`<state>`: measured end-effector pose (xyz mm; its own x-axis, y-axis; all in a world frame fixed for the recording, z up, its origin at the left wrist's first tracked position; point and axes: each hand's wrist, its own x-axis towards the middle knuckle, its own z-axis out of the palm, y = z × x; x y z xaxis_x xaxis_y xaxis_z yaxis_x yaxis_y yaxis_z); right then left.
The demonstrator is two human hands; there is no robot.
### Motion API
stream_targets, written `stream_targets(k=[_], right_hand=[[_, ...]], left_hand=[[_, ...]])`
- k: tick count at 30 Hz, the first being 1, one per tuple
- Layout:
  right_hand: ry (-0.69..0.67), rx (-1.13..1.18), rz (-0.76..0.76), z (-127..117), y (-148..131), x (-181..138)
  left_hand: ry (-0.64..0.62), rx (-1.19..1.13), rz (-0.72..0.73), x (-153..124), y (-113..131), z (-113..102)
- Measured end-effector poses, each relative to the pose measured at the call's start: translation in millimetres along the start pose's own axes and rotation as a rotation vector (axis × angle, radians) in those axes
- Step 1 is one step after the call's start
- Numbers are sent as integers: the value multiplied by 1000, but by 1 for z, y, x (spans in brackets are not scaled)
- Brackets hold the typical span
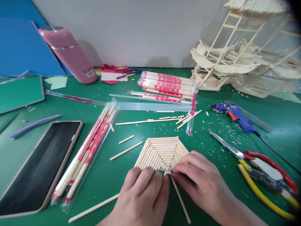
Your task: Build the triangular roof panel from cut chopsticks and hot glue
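Stick panel (162,150) on green mat (113,179): left hand (142,194) curled onto its near edge, grip unclear; right hand (202,183) fingertips pinching loose stick (180,199).

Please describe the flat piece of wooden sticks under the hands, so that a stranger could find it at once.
On the green table, look at the near middle, where the left hand and the right hand meet. At their fingertips lies the stick panel, flat and fan-shaped. Unlike the loose sticks and red-wrapped chopsticks around it, its bare sticks sit side by side as one piece.
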<state>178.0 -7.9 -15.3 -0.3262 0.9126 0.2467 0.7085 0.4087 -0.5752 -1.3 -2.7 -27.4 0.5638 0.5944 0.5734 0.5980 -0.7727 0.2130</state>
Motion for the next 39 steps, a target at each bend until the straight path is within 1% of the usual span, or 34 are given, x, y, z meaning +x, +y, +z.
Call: stream_targets(k=[5,8,12,18,24,31,33,37,39], right_hand=[[-14,23,1,-2,0,-1],[-26,27,2,-2,0,-1],[-39,26,-2,-1,1,0],[-30,19,-3,-2,0,-1],[-30,42,-5,-2,0,1],[0,62,-16,-4,0,0],[37,81,-21,-5,0,-1],[100,109,-39,-9,0,-4],[121,105,-49,-11,-1,-4]], left_hand=[[-111,14,-38,2,0,-8],[-130,13,-34,2,-1,-11],[-179,8,-44,3,-1,-10],[-71,-5,-10,2,-3,-4],[-184,-7,-30,5,-2,-9],[-192,-25,-78,8,0,-12],[-167,-41,-77,7,-1,-11],[-68,-74,-67,2,-3,-6],[-70,-83,-76,2,-4,-6]])
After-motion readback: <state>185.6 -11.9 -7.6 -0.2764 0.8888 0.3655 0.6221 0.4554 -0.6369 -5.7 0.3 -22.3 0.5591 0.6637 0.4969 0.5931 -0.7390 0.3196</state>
